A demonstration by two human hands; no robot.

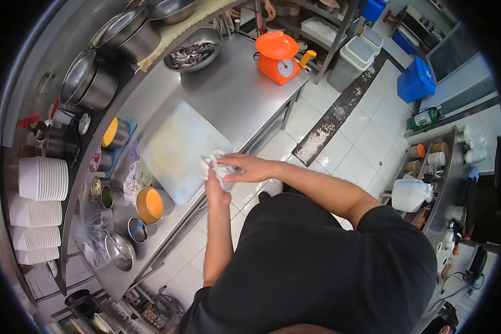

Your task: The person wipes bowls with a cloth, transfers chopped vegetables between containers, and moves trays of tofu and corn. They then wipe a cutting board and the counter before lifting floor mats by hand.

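My left hand [216, 192] and my right hand [247, 167] are together, both closed on a crumpled white cloth [213, 161]. They are at the near right corner of a white cutting board [178, 147], by the counter's front edge. The board has faint yellowish stains and nothing lies on its middle. Beside its left end are a bunched patterned cloth [132, 183] and a metal pot with orange contents [150, 205].
A steel bowl of fish [192, 50] and an orange scale [278, 58] stand on the steel counter [228, 89]. Small metal containers, a plastic bag [92, 228] and stacked white bowls [43, 178] are at left. Another person's hand [269, 9] shows at the top.
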